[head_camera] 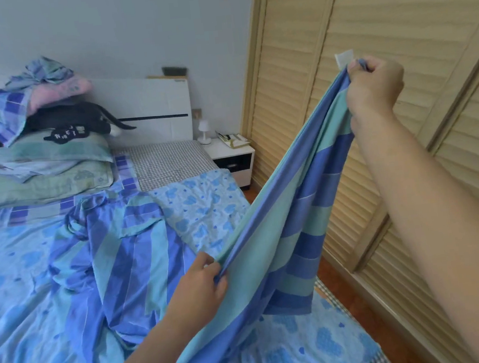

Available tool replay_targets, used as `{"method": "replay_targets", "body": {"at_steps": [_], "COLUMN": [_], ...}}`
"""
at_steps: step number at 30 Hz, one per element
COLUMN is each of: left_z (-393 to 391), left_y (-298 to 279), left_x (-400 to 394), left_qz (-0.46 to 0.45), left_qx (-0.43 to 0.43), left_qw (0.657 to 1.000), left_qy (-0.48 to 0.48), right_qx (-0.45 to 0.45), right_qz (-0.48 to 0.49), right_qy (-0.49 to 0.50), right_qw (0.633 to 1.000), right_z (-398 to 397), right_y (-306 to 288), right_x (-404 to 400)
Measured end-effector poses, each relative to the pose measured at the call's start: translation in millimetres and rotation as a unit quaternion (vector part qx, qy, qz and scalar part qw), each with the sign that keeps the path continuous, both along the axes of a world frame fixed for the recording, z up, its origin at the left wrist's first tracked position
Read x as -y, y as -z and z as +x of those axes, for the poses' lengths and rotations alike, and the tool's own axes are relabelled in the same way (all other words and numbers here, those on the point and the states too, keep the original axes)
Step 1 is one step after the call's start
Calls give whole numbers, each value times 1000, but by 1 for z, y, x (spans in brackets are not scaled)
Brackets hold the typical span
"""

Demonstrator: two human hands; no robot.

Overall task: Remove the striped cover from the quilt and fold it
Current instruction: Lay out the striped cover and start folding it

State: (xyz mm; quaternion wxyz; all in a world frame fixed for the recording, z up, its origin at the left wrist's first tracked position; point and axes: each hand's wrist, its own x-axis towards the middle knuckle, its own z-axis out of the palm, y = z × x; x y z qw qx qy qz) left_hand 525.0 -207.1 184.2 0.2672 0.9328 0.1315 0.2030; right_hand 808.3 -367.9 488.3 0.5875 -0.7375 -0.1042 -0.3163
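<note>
Both hands' grips, left hand (202,284) and right hand (372,87), pinch striped cover (293,223).

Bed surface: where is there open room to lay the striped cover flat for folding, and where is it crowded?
Free: the cloud-print sheet left of the striped cover, and the near-right corner below the left hand. Crowded: the head end, stacked with pillows and bedding. The cover's loose part fills the middle; the right hand lifts one corner.

Louvered wardrobe (395,44) close beside bed (19,281)
</note>
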Motion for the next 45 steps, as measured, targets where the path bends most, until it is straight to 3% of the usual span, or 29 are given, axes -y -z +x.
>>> {"method": "replay_targets", "body": {"at_steps": [4,6,9,13,15,18,20,25,30,33,37,39,45], "left_z": [-19,-32,-48,-54,-57,-67,-71,-67,-53,-36,-8,5,5], "left_y": [16,21,22,21,26,33,35,48,64,77,83,79,88], "left_x": [-12,-12,-4,13,17,18,20,31,39,47,50,47,56], "left_qz": [-66,-137,-155,-146,-212,-341,-364,-283,-221,-93,58,46,-48], "left_qx": [-78,-89,-100,-63,-52,-53,-58,-108,-66,-106,-190,-214,-155], "left_qw": [992,978,966,977,971,936,927,949,972,989,979,974,987], "left_qy": [80,129,181,141,93,71,69,88,39,-33,-56,-65,4], "right_qx": [-52,-88,-128,-155,-170,-174,-177,-182,-182,-173,-148,-136,-120], "right_qz": [-11,-27,-28,-26,-33,-18,-9,-4,24,55,85,91,96], "right_qy": [49,68,75,72,70,62,57,55,50,37,1,-25,-54], "right_qw": [997,993,989,985,982,983,983,982,982,983,985,986,987], "right_z": [22,31,41,43,44,46,45,41,36,30,19,14,2], "right_y": [8,15,30,47,54,62,65,64,61,58,54,51,41], "right_x": [10,16,21,17,18,21,22,21,22,21,18,18,25]}}
